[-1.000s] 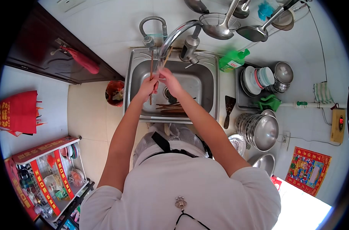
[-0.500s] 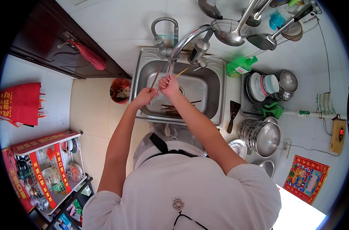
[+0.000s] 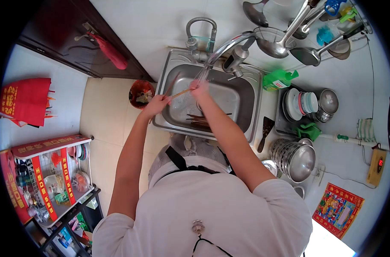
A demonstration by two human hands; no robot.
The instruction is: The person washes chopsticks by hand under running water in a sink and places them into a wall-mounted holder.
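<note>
Over the left side of the steel sink, my left hand (image 3: 157, 106) is closed around chopsticks. A reddish-brown chopstick (image 3: 173, 83) points up from it, and a lighter chopstick (image 3: 180, 93) runs across toward the right. My right hand (image 3: 199, 88) is closed at the far end of that lighter chopstick, slightly smeared by motion. Water falls on this hand from the curved metal faucet (image 3: 224, 44). Below the hands, a bunch of brown chopsticks (image 3: 199, 121) lies on the bottom of the sink (image 3: 257, 96), partly hidden by my right forearm.
A green detergent bottle (image 3: 279, 80) stands right of the sink. Beyond it are stacked bowls and plates (image 3: 292, 105), a dark slotted spatula (image 3: 266, 133) and steel basins (image 3: 300, 162). Ladles (image 3: 277, 48) hang above. A waste bin (image 3: 142, 93) stands on the floor at left.
My hands have moved apart, the right one sliding along the lighter chopstick to its end. That end no longer sticks out past my right hand. The whole view has shifted slightly.
</note>
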